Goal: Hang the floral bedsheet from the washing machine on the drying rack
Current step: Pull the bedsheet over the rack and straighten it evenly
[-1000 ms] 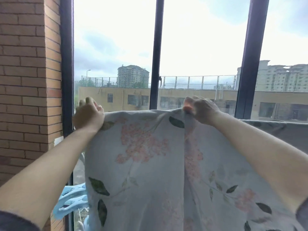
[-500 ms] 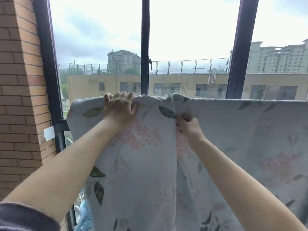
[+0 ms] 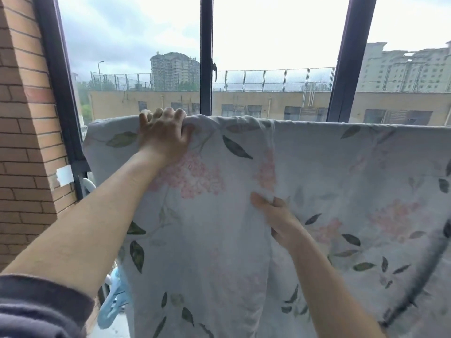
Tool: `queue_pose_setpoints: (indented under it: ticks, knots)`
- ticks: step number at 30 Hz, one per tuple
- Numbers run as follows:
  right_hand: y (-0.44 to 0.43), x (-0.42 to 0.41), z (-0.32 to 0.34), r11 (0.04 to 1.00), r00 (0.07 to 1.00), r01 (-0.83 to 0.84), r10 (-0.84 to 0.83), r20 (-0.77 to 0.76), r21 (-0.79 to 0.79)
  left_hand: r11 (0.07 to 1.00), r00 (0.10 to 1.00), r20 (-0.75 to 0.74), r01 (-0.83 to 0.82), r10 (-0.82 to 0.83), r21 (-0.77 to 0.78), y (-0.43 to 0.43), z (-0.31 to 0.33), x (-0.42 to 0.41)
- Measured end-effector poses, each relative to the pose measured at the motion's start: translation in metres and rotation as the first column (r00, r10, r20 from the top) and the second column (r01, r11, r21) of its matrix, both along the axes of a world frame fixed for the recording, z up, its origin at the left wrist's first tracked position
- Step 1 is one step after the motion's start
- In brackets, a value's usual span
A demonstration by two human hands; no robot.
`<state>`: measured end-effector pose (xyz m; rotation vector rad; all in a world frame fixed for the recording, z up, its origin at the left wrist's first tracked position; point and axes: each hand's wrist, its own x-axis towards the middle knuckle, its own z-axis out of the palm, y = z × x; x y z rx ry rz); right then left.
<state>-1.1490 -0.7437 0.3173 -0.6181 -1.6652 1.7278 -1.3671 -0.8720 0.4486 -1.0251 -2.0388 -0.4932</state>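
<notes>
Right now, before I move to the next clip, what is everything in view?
floral bedsheet: one, pale with pink flowers and green leaves, draped across the window, hanging down
window uprights: three, dark, behind the sheet
brick wall: one, red-brown, far left
tape patch: one, white, at the wall's edge
plastic clips: blue, lower left; count unclear
buildings: several, beige and grey, outside
sleeve: one, dark, lower left
left hand: grips the sheet's top edge
right hand: pinches a fold mid-sheet
</notes>
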Motion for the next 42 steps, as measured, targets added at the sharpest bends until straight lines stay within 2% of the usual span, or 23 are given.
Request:
queue_pose_setpoints:
  ticks: [2,4,8,11,13,17,19,21,22,23,25,26,27,28,31,32,34,37,40,42]
  knots:
    - [0.004,0.013,-0.004,0.998,0.991,-0.042,0.035,-0.132,-0.05,1.0,1.0,-0.009,-0.004,0.004,0.006,0.0,-0.001,0.001]
    - [0.004,0.025,-0.009,0.994,0.983,-0.108,0.108,-0.15,0.011,1.0,1.0,-0.005,-0.004,0.004,0.008,0.0,-0.001,0.003]
    - [0.005,0.032,-0.052,0.977,0.98,-0.075,0.035,0.195,0.202,0.999,0.999,0.024,-0.046,0.046,-0.002,-0.002,-0.002,0.006]
    - [0.01,0.036,-0.077,0.98,0.977,0.002,-0.044,0.209,0.197,0.996,0.996,0.017,-0.087,0.088,-0.025,0.0,-0.003,0.007]
    - [0.015,0.034,-0.083,0.962,0.972,0.077,-0.131,0.197,0.263,0.994,0.994,0.013,-0.104,0.104,-0.038,0.001,-0.005,0.01]
    - [0.03,0.03,-0.08,0.927,0.937,-0.009,-0.123,0.327,0.375,0.987,0.988,0.005,-0.154,0.154,-0.051,0.005,-0.006,0.012]
    - [0.043,0.034,-0.064,0.928,0.945,0.0,-0.121,0.304,0.372,0.988,0.99,0.012,-0.142,0.143,-0.059,0.007,-0.001,0.016]
    - [0.056,0.036,-0.033,0.916,0.974,0.101,-0.171,0.149,0.388,0.997,0.998,-0.013,-0.059,0.059,-0.049,0.011,0.002,0.018]
    - [0.063,0.038,-0.01,0.865,0.968,0.186,-0.242,0.063,0.467,1.0,0.999,-0.035,0.003,-0.004,-0.016,0.016,0.004,0.019]
    - [0.068,0.04,0.012,0.752,0.943,0.281,-0.331,-0.028,0.597,0.997,0.996,-0.05,0.071,-0.07,0.024,0.02,0.005,0.02]
    - [0.074,0.043,0.058,0.391,0.859,0.432,-0.454,-0.238,0.813,0.972,0.978,-0.073,0.203,-0.195,0.118,0.027,0.005,0.022]
    - [0.076,0.041,0.082,0.237,0.827,0.452,-0.473,-0.304,0.86,0.954,0.968,-0.08,0.25,-0.24,0.164,0.029,0.007,0.021]
    - [0.078,0.037,0.099,0.139,0.822,0.408,-0.486,-0.297,0.902,0.936,0.957,-0.082,0.29,-0.279,0.2,0.028,0.005,0.02]
    - [0.08,0.029,0.117,0.096,0.845,0.312,-0.482,-0.23,0.945,0.919,0.947,-0.085,0.321,-0.31,0.229,0.028,0.005,0.019]
    - [0.086,-0.006,0.151,0.132,0.922,-0.022,-0.38,0.071,0.991,0.892,0.926,-0.071,0.376,-0.37,0.253,0.033,0.006,0.016]
    - [0.086,-0.016,0.158,0.132,0.935,-0.079,-0.335,0.119,0.988,0.891,0.922,-0.055,0.385,-0.384,0.241,0.032,0.008,0.014]
    - [0.087,-0.028,0.165,0.142,0.959,-0.074,-0.263,0.109,0.987,0.922,0.945,-0.062,0.327,-0.321,0.208,0.023,0.006,0.002]
    - [0.094,-0.038,0.168,0.175,0.974,-0.013,-0.221,0.052,0.984,0.972,0.998,-0.052,0.053,-0.042,0.231,-0.013,-0.004,-0.03]
    - [0.099,-0.047,0.166,0.244,0.983,0.073,-0.184,-0.028,0.967,0.946,0.988,0.133,-0.121,0.085,0.3,-0.039,-0.013,-0.05]
    - [0.101,-0.051,0.164,0.254,0.984,0.099,-0.17,-0.056,0.962,0.875,0.933,0.335,-0.266,0.129,0.404,-0.05,-0.017,-0.063]
